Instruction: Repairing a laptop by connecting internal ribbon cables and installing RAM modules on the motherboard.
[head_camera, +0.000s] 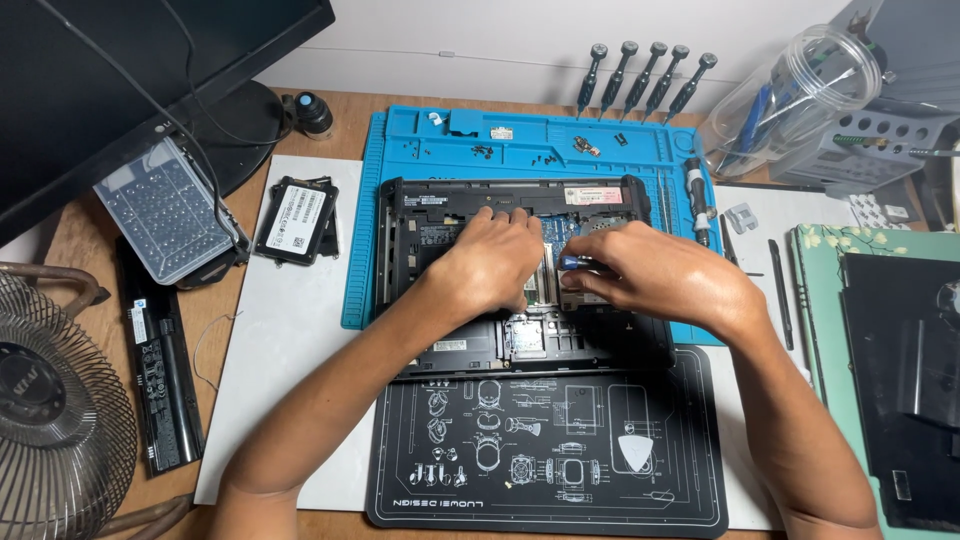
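At centre frame an opened black laptop (520, 290) lies bottom-up, its upper part on a blue mat (450, 135) and its lower edge over a black mat (545, 450) printed with white line drawings. A pale pink rectangular label sits at the laptop's upper right edge, a small white one near its lower left. Inside, green board and metal parts show between the hands.

The left hand (490, 262) rests palm down on the laptop's middle, fingers curled onto the parts; whether it grips anything I cannot tell. The right hand (655, 275) is closed round a small blue-tipped tool (572, 262), its tip just beside the left fingers.

Left of the laptop lies a black drive (297, 218) with a white rectangular label. At far left a long black battery (160, 380) carries small white stickers, and above it sits a clear bit case (168, 210). Five screwdrivers (645, 75) stand along the blue mat's top edge.
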